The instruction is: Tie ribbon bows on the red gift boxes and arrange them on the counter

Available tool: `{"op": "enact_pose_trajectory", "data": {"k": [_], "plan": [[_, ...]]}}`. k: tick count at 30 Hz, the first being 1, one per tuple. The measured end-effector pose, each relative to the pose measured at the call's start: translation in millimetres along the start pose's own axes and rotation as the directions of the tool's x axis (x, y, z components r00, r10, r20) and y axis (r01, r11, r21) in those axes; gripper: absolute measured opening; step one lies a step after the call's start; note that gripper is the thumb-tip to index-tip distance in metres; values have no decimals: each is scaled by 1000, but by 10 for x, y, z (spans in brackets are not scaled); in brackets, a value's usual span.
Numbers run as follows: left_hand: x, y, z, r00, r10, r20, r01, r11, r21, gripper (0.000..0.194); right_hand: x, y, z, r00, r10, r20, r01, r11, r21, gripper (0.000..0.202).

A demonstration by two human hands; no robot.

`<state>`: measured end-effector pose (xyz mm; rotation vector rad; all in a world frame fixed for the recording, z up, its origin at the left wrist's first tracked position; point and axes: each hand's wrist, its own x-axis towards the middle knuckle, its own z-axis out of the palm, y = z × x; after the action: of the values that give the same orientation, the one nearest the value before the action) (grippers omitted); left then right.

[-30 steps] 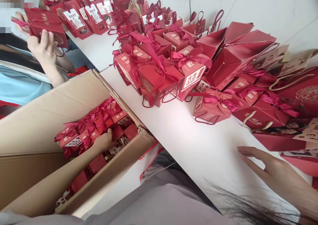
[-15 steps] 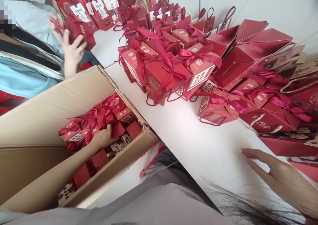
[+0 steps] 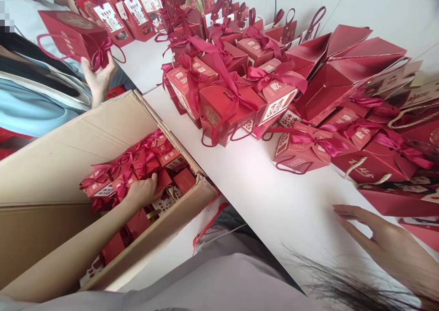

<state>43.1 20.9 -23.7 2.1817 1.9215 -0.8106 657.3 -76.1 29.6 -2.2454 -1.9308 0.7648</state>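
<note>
My left hand [image 3: 146, 190] reaches down among red gift boxes with ribbon bows [image 3: 123, 180] packed in a large cardboard box [image 3: 68, 137]. Its thumb side lies against a plain red gift box [image 3: 163, 180]; the other fingers are mostly hidden between the boxes, so whether they grip one cannot be seen. My right hand [image 3: 380, 238] rests on the white table [image 3: 240, 178] with fingers stretched and thumb apart, holding nothing. Nearest to it are a ribboned gift box [image 3: 302, 153] and red bags at the right edge.
Ribbon-tied gift boxes [image 3: 228, 103] crowd the table's middle, beside opened red boxes [image 3: 356, 73]. More red packages [image 3: 137, 18] stand at the far end. At the left, another person's hand [image 3: 101, 80] holds a red gift box [image 3: 73, 34].
The other person's red gift box has been raised and moved left, showing its patterned face. My left hand has shifted very slightly within the carton; my right hand stays in place.
</note>
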Motion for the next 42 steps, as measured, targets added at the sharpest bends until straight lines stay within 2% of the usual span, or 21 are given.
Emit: {"op": "enact_pose_trajectory", "data": {"k": [2, 4, 6, 7, 8, 10, 13, 16, 19, 22, 27, 32, 34, 36, 39, 41, 42], "plan": [[26, 34, -29, 1000, 18, -12, -18, 1000, 5, 53, 1, 1, -2, 1000, -6, -9, 6, 1000, -2, 50], [59, 12, -63, 981, 189, -32, -189, 982, 2, 46, -1, 3, -1, 1000, -10, -8, 10, 1000, -5, 49], [89, -55, -79, 902, 426, -74, -427, 904, 5, 49, -7, 6, 4, 1000, -10, -8, 10, 1000, -9, 48], [98, -95, -74, 857, 507, -95, -509, 861, 11, 55, -10, 9, 7, 1000, -10, -9, 10, 1000, -10, 48], [104, -134, -60, 831, 545, -111, -547, 837, 17, 62, -12, 12, 9, 1000, -11, -13, 11, 1000, -9, 48], [109, -196, -7, 844, 520, -130, -522, 853, 22, 74, -15, 19, 13, 999, -18, -27, 17, 1000, -3, 48], [128, -259, 108, 858, 492, -149, -494, 869, 28, 78, -10, 23, 17, 999, -34, -37, 34, 999, 9, 48], [191, -331, 207, 839, 523, -152, -525, 851, 28, 73, 3, 13, 17, 999, -42, -35, 42, 999, 12, 48], [267, -423, 231, 801, 591, -93, -591, 806, 30, 73, 11, -10, 6, 999, -36, -19, 37, 999, 14, 49], [311, -492, 164, 773, 633, -42, -634, 774, 7, 79, 10, -33, -5, 999, -36, 6, 36, 999, 8, 50], [294, -522, -82, 738, 674, -10, -673, 737, -60, 82, -2, -36, 5, 997, -71, -16, 71, 997, 1, 51], [175, -517, -334, 730, 681, -56, -683, 724, -92, 80, -17, -14, 16, 996, -83, -38, 83, 997, 2, 50], [105, -503, -447, 751, 658, -50, -660, 749, -58, 83, -21, -7, 12, 997, -70, -31, 70, 998, -1, 49], [28, -473, -615, 819, 573, 17, -572, 819, -40, 92, -19, -4, 6, 999, -50, -18, 50, 999, 3, 50], [-90, -422, -995, 909, 405, 103, -396, 913, -98, 108, -3, -12, 0, 1000, -30, -2, 30, 1000, 8, 51], [-161, -427, -1283, 934, 348, 78, -329, 926, -184, 106, 13, -20, -1, 999, -32, 1, 32, 999, 5, 50], [-190, -452, -1414, 957, 288, 22, -275, 935, -225, 101, 21, -23, -1, 999, -39, 1, 39, 999, 4, 50]]}}
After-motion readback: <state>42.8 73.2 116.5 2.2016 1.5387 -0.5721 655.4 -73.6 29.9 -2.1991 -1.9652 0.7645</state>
